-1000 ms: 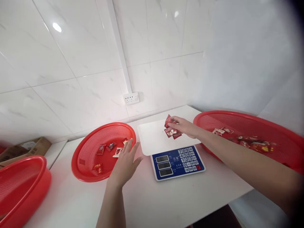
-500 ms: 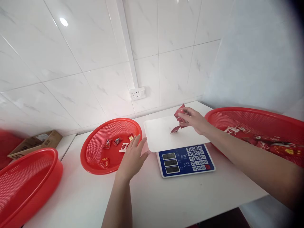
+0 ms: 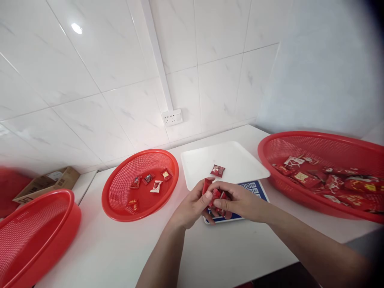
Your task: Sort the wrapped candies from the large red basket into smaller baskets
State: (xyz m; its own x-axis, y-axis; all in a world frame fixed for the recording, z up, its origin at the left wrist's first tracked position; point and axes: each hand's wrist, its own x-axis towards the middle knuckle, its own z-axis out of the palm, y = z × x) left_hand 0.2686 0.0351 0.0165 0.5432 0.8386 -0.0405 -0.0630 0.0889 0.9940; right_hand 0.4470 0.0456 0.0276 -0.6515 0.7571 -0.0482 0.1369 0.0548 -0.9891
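Note:
My left hand [image 3: 192, 206] and my right hand [image 3: 237, 202] meet in front of me, above the blue keypad of a weighing scale [image 3: 249, 186]. Both pinch a small bunch of red snack packets [image 3: 213, 196] between their fingers. One red packet [image 3: 217, 171] lies alone on the scale's white tray [image 3: 240, 160]. A round red basket [image 3: 120, 200] to the left holds several small packets [image 3: 150, 182].
A large red basket [image 3: 270, 146] full of red packets stands at the right. Another red basket [image 3: 39, 236] sits at the lower left, with a cardboard box [image 3: 45, 184] behind it. A wall socket [image 3: 172, 117] is on the tiled wall.
My right hand left one packet on the scale tray and drew back toward me with the others. My left hand came away from the round basket and joined it on the packets.

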